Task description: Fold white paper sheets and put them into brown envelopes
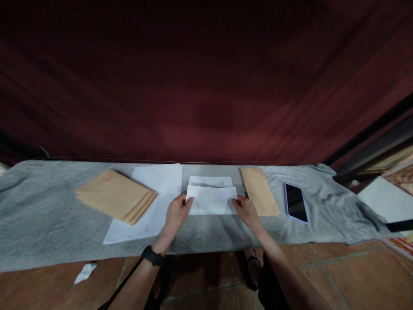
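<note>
A folded white sheet of paper (211, 200) is held between my two hands over the middle of the cloth. My left hand (177, 211) pinches its left edge, thumb on top. On the opposite edge, my right hand (245, 210) grips the paper the same way, its knuckles close to a brown envelope (260, 191). A strip of white paper shows just behind the front panel; whether it is part of the same sheet I cannot tell. Part of a dark, thin object peeks out at that envelope's left edge, mostly hidden.
Several brown envelopes (112, 193) lie fanned in a stack on white sheets (161, 178) at the left. A phone (296, 203) rests on the grey cloth (206, 234) at right. Behind hangs a dark red curtain (206, 107). A crumpled white scrap (85, 273) is on the tiled floor.
</note>
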The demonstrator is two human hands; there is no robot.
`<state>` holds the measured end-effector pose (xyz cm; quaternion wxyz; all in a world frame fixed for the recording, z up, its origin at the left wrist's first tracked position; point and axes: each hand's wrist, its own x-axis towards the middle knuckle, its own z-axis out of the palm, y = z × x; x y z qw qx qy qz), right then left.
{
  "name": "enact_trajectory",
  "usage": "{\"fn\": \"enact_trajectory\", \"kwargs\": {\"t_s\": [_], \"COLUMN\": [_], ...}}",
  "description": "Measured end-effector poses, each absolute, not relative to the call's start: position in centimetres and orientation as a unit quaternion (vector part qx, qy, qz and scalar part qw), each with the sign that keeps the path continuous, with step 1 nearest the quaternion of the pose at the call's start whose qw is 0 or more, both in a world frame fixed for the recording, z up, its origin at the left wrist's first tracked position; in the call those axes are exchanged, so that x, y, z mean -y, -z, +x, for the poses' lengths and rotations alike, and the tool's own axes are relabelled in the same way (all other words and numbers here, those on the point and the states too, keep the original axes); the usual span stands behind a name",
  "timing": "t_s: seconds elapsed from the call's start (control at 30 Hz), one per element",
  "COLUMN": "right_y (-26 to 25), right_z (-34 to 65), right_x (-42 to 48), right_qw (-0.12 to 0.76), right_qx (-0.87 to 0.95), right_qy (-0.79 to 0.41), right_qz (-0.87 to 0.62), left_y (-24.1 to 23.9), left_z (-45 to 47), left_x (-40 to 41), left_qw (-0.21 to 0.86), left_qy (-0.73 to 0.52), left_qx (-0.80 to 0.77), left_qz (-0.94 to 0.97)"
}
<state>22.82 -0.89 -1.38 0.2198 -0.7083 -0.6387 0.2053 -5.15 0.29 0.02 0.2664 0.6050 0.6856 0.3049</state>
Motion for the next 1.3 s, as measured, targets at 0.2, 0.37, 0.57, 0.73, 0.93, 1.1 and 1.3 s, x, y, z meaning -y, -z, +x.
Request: {"fn": "enact_trajectory", "kwargs": {"t_s": [0.2,0.37,0.57,0.73,0.93,1.1,1.3], "right_y": [0.5,-0.5,-0.9,-0.7,-0.3,0.3,0.4], "right_z": [21.7,20.9,20.3,19.6,19.1,18.9,18.9], "right_x": [0.2,-0.5,-1.2,-1.9,-2.6,-2.9,-3.2], "right_qw": [0.109,0.055,0.009,-0.001,0.018,0.022,0.026], "right_qx": [0.648,0.639,0.630,0.629,0.633,0.630,0.630], "right_qy": [-0.130,-0.124,-0.107,-0.060,-0.012,0.010,0.020], "right_qz": [-0.742,-0.757,-0.769,-0.775,-0.774,-0.776,-0.776], "left_y": [-0.3,-0.7,-1.4,-2.2,-2.2,-1.1,-0.6], "left_z": [-4.8,-4.5,-3.6,-2.8,-2.3,-2.0,-1.5], "left_x": [-1.7,-2.6,-3.2,-3.6,-4.2,-4.5,-4.6], "left_qw": [0.229,0.218,0.180,0.157,0.140,0.103,0.058], "left_qy": [-0.239,-0.167,-0.103,-0.081,-0.077,-0.085,-0.076], "left_qx": [-0.724,-0.752,-0.777,-0.793,-0.798,-0.797,-0.793], "left_qz": [0.605,0.599,0.594,0.583,0.582,0.590,0.601]}}
